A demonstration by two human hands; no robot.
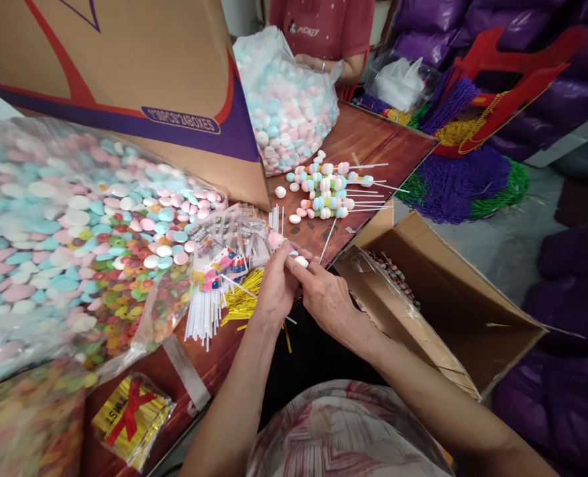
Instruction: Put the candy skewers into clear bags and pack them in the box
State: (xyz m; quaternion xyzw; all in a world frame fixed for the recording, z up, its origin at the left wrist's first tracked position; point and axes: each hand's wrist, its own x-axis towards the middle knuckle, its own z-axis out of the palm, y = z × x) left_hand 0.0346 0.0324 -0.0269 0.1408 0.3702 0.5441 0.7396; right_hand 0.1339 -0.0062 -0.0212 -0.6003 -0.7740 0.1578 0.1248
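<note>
My left hand point(276, 286) is closed at the table's edge, its thumb and fingers pinching a marshmallow skewer point(275, 239) with a pink marshmallow showing above the fingertips. Right up against it, my right hand point(327, 299) is closed too, fingertips at a white marshmallow point(301, 261). Fingers hide much of what the two hands hold. A thin white stick point(238, 285) slants out to the left, passing behind my left hand. Beside that hand lie white sticks point(205, 315), gold twist ties point(244, 298) and printed clear wrappers point(234, 235). Past my fingertips, several marshmallow skewers point(323, 189) lie piled.
Marshmallows point(30, 232) and gummy rings point(124, 298) spill from a large bag at left. A tall carton point(124, 79) stands behind them. An open cardboard box point(453, 311) sits at right. A person in a red shirt point(323, 26) is across the table, near a marshmallow bag point(288, 99).
</note>
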